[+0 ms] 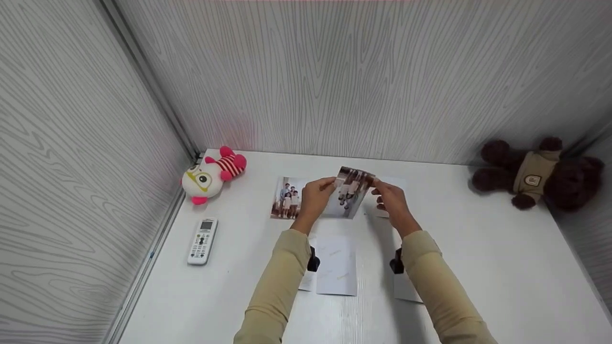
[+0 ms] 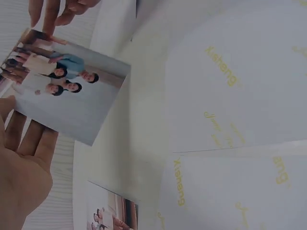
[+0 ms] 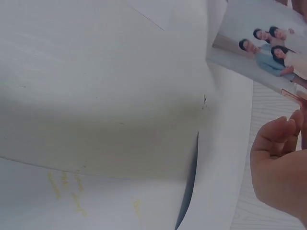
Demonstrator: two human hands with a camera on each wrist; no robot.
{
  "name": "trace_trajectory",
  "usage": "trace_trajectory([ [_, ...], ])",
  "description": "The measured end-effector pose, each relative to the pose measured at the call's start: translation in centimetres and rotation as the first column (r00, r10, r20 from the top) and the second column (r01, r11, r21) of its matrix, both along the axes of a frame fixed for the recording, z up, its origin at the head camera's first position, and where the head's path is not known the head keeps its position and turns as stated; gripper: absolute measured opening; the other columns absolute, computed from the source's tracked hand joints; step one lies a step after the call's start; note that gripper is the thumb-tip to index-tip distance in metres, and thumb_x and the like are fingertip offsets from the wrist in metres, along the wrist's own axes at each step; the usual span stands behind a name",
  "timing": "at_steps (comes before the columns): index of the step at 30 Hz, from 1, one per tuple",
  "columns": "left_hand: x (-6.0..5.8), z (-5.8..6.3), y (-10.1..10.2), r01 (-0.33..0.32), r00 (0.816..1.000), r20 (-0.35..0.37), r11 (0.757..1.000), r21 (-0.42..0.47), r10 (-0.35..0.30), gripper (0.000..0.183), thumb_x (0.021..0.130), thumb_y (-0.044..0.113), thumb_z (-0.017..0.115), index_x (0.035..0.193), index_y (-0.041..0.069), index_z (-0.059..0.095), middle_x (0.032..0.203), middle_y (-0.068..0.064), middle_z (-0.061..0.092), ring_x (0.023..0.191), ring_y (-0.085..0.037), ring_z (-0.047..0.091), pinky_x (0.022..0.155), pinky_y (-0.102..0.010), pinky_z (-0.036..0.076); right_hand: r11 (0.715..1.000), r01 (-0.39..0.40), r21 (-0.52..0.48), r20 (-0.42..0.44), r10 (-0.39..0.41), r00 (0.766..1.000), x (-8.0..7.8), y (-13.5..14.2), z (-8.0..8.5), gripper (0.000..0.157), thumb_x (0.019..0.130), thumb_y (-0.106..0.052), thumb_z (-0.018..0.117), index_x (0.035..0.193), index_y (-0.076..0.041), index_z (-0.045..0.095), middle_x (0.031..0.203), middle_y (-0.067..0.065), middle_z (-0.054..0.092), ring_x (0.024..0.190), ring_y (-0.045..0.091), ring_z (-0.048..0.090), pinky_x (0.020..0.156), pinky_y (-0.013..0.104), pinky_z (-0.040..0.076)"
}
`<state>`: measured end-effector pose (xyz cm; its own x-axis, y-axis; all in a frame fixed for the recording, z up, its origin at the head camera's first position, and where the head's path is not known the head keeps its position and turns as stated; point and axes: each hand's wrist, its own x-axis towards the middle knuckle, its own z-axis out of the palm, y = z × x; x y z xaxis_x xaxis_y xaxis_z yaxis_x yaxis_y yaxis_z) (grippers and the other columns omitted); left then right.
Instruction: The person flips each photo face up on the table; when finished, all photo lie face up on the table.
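Remote [image 1: 202, 241] lies left, held photo [image 1: 350, 192] between, bear [image 1: 538, 173] right, perhaps touching wall [image 1: 593, 231].

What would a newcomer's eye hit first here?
Likely the group photo, upside down in the head view, held up between both hands near the centre. Next, the bright pink-and-white plush toy at the table's back left, and the dark brown teddy bear lying at the back right.

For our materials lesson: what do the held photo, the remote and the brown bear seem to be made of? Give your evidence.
Held photo: probably photo paper, a thin printed sheet with crisp edges; gloss or matte is unclear.
Remote: likely smooth hard plastic, judging by its rounded, evenly pale case.
Brown bear: apparently plush fabric, from its fuzzy outline.
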<state>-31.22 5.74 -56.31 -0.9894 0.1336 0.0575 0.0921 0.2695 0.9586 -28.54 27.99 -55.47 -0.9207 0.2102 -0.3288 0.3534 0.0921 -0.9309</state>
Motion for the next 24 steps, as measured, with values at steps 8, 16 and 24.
trace_trajectory([
  [8,0.2,0.3,0.5,-0.08,0.979,0.197,0.98,0.181,0.044,0.032,0.099,0.023,0.067,0.128,0.01,0.071,0.122,-0.011,0.074,0.104,-0.019,0.072,0.086,-0.033,0.059,1.0,-0.006,-0.007,0.031,0.006,1.0,-0.2,-0.4,-0.1,0.049,0.104,-0.044,0.055,0.138,-0.009,0.061,0.126,0.007,0.061,0.101,0.017,0.057,0.089,0.031,0.052],
  [16,0.6,0.5,1.1,-0.116,0.916,0.399,0.937,0.329,-0.027,0.039,0.1,0.021,0.063,0.138,0.008,0.063,0.128,-0.015,0.069,0.069,-0.01,0.069,0.066,-0.026,0.06,0.995,-0.027,-0.1,0.003,0.028,1.0,-0.4,-0.8,-0.2,0.043,0.103,-0.024,0.057,0.143,-0.009,0.057,0.126,0.01,0.065,0.098,0.017,0.07,0.078,0.025,0.058],
  [24,0.9,0.4,1.4,-0.103,0.876,0.474,0.928,0.357,-0.085,0.047,0.097,0.025,0.069,0.142,0.015,0.06,0.128,-0.01,0.068,0.077,-0.008,0.066,0.07,-0.027,0.058,0.983,0.029,-0.184,0.032,-0.024,0.999,-0.4,-0.8,0.2,0.045,0.104,-0.022,0.056,0.147,-0.011,0.052,0.127,0.007,0.064,0.098,0.014,0.066,0.077,0.023,0.056],
])
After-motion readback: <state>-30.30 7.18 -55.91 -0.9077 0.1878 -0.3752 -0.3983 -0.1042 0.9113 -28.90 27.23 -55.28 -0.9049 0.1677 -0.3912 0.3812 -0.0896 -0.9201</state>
